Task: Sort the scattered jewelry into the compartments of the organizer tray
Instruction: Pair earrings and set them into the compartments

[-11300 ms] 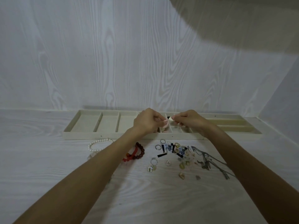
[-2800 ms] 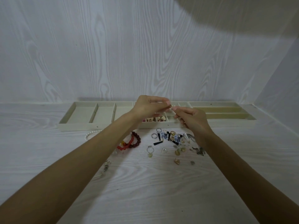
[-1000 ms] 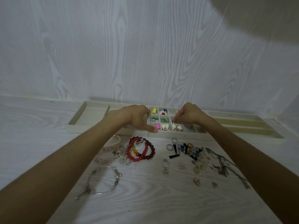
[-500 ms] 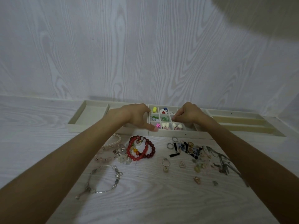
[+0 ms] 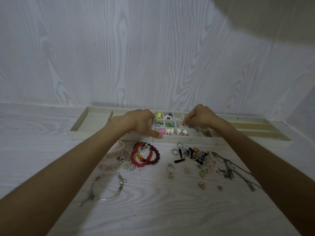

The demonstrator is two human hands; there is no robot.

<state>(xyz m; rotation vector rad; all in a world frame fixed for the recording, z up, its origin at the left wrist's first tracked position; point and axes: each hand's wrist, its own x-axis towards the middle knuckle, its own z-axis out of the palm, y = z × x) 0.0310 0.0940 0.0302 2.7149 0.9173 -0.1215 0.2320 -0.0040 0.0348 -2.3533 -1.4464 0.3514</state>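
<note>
— Head view, far edge of the table [image 5: 153, 210]?
— Long cream tray [image 5: 88, 132] against the wall, small grid of compartments in the middle. Yellow bead [image 5: 159, 114] in the far left cell, pink flower [image 5: 162, 131] in the near left cell, white hearts [image 5: 170, 131] beside it.

— Left hand [image 5: 138, 124]?
— Resting on the tray just left of the grid, fingers curled over the divider, thumb stretched along the near rim. Holding nothing visible.

— Right hand [image 5: 199, 117]?
— Over the grid's right side, fingertips bunched together, pointing down at a middle-row cell. Pinching anything? Cannot tell, too small.

— Loose jewelry?
— On the table near the tray. Red bead bracelets [image 5: 144, 156] below the left hand, pale pink bracelets [image 5: 114, 157] touching them on the left, silver bracelet [image 5: 107, 186] nearer still. Rings [image 5: 174, 151], earrings [image 5: 192, 154] and chains [image 5: 235, 171] heaped toward the right forearm.
</note>
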